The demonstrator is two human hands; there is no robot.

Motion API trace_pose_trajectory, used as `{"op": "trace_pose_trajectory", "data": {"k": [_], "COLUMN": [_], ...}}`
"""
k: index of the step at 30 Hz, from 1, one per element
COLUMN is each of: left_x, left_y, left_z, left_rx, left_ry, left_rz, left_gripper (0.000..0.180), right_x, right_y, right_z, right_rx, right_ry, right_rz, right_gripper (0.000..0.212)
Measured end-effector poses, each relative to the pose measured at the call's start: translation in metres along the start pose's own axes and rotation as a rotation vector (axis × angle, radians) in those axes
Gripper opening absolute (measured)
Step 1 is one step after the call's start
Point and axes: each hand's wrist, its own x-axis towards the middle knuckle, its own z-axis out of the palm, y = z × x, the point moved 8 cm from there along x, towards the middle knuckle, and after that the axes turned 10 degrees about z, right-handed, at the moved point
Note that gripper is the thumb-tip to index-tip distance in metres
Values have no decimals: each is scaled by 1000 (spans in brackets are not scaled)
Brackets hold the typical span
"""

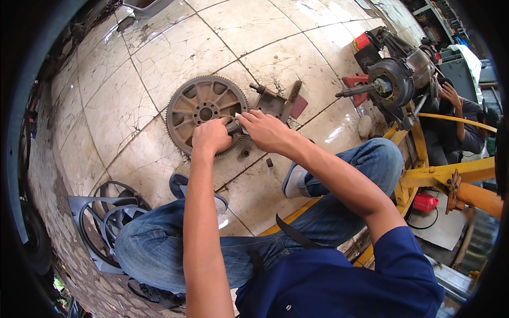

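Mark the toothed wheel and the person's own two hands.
Toothed wheel (204, 97), head view: ribbed face near the hub.
Left hand (212, 137), head view: back of hand.
Right hand (267, 130), head view: back of hand.

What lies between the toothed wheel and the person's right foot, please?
From wheel to foot, the head view shows two small dark pieces on the tiles.

I log bright light, patchy white glare on the floor (286, 55), the wheel (198, 111) fairly sharp; tile joints (217, 36) bend; frame corners fall to black.

Head-worn fisheye cam, faces dn @ tiled flr (183, 50).
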Motion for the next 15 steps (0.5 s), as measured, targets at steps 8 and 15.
{"op": "trace_pose_trajectory", "data": {"k": [8,15], "left_x": [-2,-3], "left_y": [0,-1], "left_z": [-2,3], "left_rx": [11,31], "left_ry": [4,26], "left_rz": [-12,13], "left_gripper": [43,48], "right_x": [16,13], "right_y": [4,7], "right_z": [5,13], "right_rx": [44,41], "right_ry": [-102,-290], "right_rz": [65,43], "right_gripper": [30,50]}}
